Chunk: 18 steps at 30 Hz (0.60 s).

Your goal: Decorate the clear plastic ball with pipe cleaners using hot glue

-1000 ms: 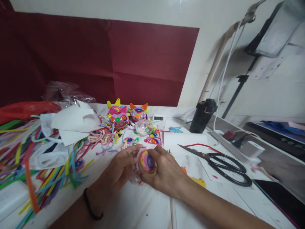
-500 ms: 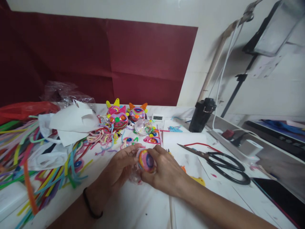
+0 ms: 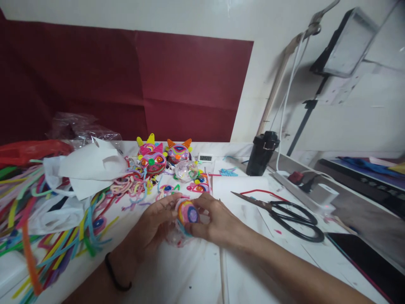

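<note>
A clear plastic ball [image 3: 177,237] sits low between my hands, its side covered with a coiled disc [image 3: 189,212] of purple, orange, yellow and pink pipe cleaner. My left hand [image 3: 155,219] is curled round the ball's left side, fingertips at its top. From the right, my right hand [image 3: 217,219] grips the disc's edge with thumb below and fingers above. Just beyond my fingers lie flat pipe-cleaner eye pieces [image 3: 200,187]. Farther back stand decorated balls with ears, one with pink ears [image 3: 153,162] and one with orange ears [image 3: 179,151], near another clear ball [image 3: 186,170].
Loose pipe cleaners [image 3: 60,240] and crumpled white paper [image 3: 95,164] spread over the left side. Right of my hands are black-handled scissors [image 3: 284,215], a black phone [image 3: 363,261] and a black bottle [image 3: 262,153]. A small digital timer [image 3: 205,158] stands at the back.
The coiled disc has turned in my fingers, so its purple centre faces more to the right. My right hand's fingers have opened slightly around it. The whole view has shifted a little.
</note>
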Available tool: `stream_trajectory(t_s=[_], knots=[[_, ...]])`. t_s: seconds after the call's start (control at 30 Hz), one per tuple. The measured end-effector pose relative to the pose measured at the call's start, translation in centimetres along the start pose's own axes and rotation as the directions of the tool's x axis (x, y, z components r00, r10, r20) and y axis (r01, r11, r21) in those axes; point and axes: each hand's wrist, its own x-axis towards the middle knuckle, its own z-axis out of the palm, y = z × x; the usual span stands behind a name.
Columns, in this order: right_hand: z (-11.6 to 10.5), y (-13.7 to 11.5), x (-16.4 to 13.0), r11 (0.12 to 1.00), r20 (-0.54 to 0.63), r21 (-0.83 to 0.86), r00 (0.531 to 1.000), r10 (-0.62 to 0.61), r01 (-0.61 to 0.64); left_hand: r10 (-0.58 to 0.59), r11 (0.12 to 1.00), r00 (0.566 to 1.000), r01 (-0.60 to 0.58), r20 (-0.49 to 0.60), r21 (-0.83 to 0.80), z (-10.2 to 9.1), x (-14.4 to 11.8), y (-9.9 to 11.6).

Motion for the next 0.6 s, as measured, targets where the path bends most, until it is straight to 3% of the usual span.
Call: stream_trajectory(t_s=[0.13,0.3,0.6], knots=[[-0.8,0.4,0.1,0.995,0.055,0.09,0.997,0.048,-0.053,-0.006,1.0,0.998,0.004,0.063,0.031,-0.2,-0.1,0.3],[-1.0,1.4,0.5,0.983,0.026,0.174,0.999,0.046,-0.05,-0.015,0.998,0.999,0.012,0.043,0.067,0.1,-0.2,0.7],[-1.2,1.3,0.5,0.992,0.025,0.122,1.0,-0.019,0.016,-0.049,0.995,0.998,0.044,0.045,0.094,0.5,-0.4,1.1]])
